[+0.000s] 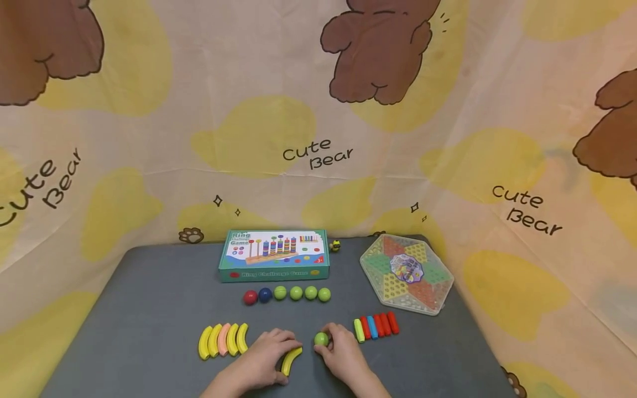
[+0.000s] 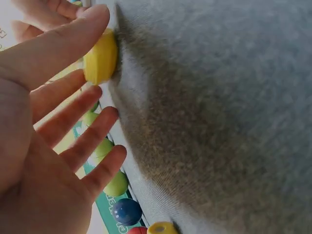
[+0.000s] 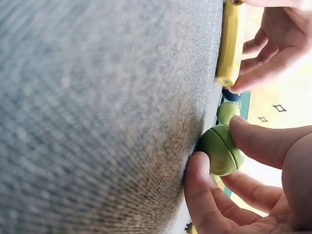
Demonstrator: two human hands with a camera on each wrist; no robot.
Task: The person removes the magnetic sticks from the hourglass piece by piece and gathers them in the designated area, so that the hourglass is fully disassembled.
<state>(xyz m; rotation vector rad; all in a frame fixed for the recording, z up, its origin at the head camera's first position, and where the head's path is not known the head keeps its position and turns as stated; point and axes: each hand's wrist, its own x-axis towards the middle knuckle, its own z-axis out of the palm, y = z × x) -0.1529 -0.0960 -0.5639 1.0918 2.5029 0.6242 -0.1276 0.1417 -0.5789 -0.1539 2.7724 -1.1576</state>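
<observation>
My left hand (image 1: 264, 355) pinches a yellow toy banana (image 1: 291, 361) by its two ends, thumb at the near end and a fingertip at the far one. In the left wrist view the other fingers are spread away from the banana (image 2: 101, 58). To the right, my right hand (image 1: 344, 354) holds a green ball (image 1: 320, 339) between thumb and fingers, low at the grey tabletop. A seam line runs around this ball (image 3: 220, 150) in the right wrist view. Left of my left hand lies a row of toy bananas (image 1: 213, 340), several yellow and one pink.
Behind the hands runs a row of balls: one red (image 1: 250, 297), one blue (image 1: 265, 295), several green (image 1: 296, 293). Coloured sticks (image 1: 372, 327) lie right of my right hand. Farther back are a Ring Challenge Game box (image 1: 273, 255), a small bee figure (image 1: 335, 245) and a hexagonal game board (image 1: 408, 293).
</observation>
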